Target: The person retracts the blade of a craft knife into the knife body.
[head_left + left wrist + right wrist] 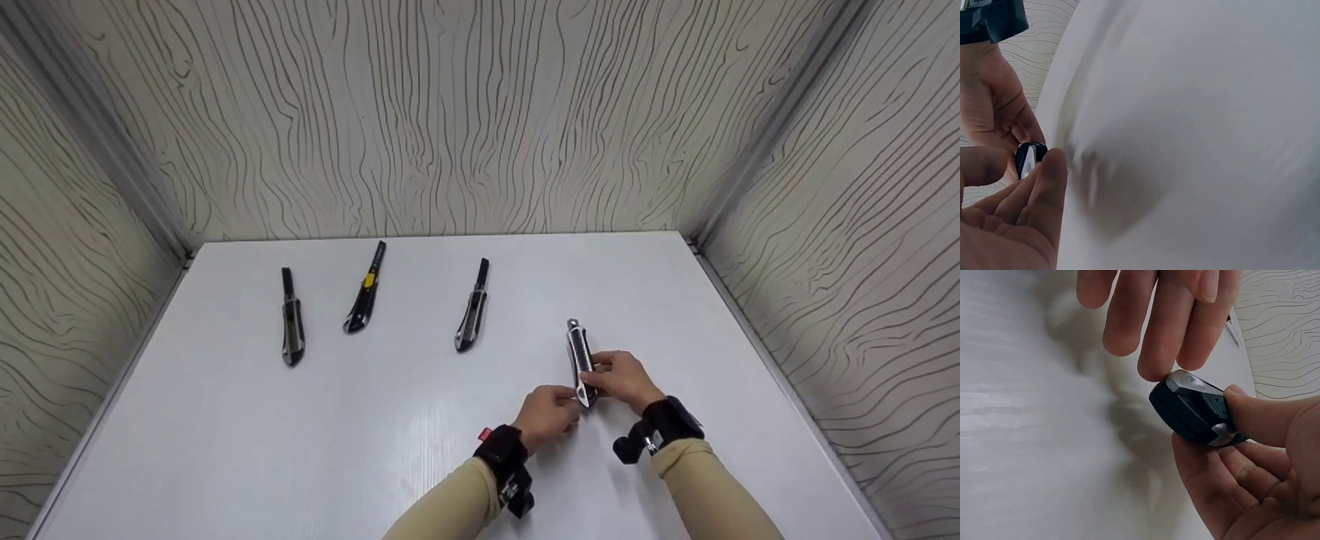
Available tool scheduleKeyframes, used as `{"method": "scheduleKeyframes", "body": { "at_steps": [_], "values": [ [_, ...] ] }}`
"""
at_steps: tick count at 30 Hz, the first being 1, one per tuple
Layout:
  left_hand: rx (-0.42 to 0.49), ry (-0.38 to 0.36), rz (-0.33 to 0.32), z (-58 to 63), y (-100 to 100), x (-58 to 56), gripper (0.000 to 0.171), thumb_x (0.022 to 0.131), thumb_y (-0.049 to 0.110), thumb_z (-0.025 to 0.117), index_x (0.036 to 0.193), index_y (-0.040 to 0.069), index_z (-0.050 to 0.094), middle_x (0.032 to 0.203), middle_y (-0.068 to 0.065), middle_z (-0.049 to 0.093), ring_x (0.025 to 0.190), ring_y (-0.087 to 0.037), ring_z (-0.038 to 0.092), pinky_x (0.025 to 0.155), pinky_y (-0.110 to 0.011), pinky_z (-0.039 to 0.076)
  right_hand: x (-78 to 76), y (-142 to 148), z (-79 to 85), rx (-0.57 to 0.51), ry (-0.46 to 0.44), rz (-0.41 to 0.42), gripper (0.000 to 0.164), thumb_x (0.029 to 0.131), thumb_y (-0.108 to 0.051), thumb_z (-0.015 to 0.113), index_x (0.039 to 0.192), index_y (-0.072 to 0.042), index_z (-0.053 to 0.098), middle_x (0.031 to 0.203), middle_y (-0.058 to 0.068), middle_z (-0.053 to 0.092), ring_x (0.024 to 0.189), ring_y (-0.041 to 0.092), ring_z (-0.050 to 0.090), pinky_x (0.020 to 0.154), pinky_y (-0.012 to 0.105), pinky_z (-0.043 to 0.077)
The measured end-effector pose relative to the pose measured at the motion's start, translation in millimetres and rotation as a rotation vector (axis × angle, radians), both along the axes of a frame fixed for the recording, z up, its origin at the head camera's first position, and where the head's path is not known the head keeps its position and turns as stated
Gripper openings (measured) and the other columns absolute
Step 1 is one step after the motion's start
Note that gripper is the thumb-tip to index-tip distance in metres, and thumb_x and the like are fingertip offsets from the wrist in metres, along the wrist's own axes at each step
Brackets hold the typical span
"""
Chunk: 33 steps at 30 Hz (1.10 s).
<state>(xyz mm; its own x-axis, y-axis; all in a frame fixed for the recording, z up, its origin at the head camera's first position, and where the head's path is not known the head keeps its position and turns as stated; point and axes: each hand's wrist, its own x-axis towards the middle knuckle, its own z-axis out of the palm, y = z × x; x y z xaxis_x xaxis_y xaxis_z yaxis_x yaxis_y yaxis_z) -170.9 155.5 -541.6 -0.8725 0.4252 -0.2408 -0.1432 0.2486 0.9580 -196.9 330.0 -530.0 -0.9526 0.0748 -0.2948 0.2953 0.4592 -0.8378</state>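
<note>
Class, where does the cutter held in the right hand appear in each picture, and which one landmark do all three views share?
Head: the cutter is right of centre, below mid-height.
Left wrist: near the left edge, just below mid-height; only one end shows.
Right wrist: right of centre, about mid-height.
Shared landmark: the right hand, gripping it.

- Left arm (446, 504): in a beige sleeve, slanting forward and to the right.
- Right arm (716, 491): in a matching sleeve, slanting forward and to the left.
- Left hand (546, 412): fingers loosely extended towards the right hand.
- Right hand (624, 381): thumb on one side, fingers opposite, in a pinching grip.
- Wrists: both strapped in black bands (673, 420).
</note>
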Motion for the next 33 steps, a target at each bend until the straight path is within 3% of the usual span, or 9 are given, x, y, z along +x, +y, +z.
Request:
{"method": "scheduleKeyframes", "body": {
  "at_steps": [12, 18, 25, 33],
  "values": [
    [-0.009, -0.011, 0.026, -4.5, -14.6, 0.8, 0.037, 0.087, 0.007, 0.059, 0.121, -0.006, 0.063, 0.087, -0.012, 0.073, 0.071, -0.015, 0.067, 0.062, -0.026, 0.056, 1.8, -4.2, -4.8, 0.256, 0.048, 0.001, 0.041, 0.082, -0.012, 0.074, 0.117, 0.008, 0.065, 0.094, 0.017, 0.073, 0.073, 0.013, 0.063, 0.063, 0.023, 0.051],
    [-0.025, -0.01, 0.048, -2.2, -25.4, -2.0, 0.036, 0.088, 0.009, 0.059, 0.122, -0.004, 0.063, 0.088, -0.011, 0.073, 0.073, -0.017, 0.069, 0.061, -0.024, 0.055, 1.1, -0.7, -4.2, 0.317, 0.027, -0.013, 0.043, 0.082, -0.016, 0.074, 0.119, 0.006, 0.066, 0.099, 0.017, 0.071, 0.08, 0.019, 0.062, 0.068, 0.025, 0.048],
    [-0.01, -0.052, 0.066, 0.1, -36.6, -6.8, 0.036, 0.09, 0.009, 0.059, 0.123, -0.004, 0.062, 0.096, -0.013, 0.073, 0.08, -0.015, 0.068, 0.07, -0.03, 0.059, 2.2, -0.3, -1.4, 0.434, 0.03, -0.007, 0.044, 0.082, -0.022, 0.075, 0.117, 0.004, 0.067, 0.101, 0.018, 0.07, 0.087, 0.025, 0.062, 0.074, 0.032, 0.048],
    [-0.011, -0.059, 0.082, -0.1, -58.9, -15.7, 0.036, 0.092, 0.012, 0.06, 0.124, -0.004, 0.061, 0.101, -0.013, 0.073, 0.082, -0.013, 0.067, 0.074, -0.03, 0.059, 4.9, 3.5, 2.4, 0.473, 0.038, -0.012, 0.043, 0.081, -0.025, 0.074, 0.113, 0.004, 0.068, 0.098, 0.017, 0.071, 0.083, 0.027, 0.064, 0.068, 0.031, 0.047]
  ]
}}
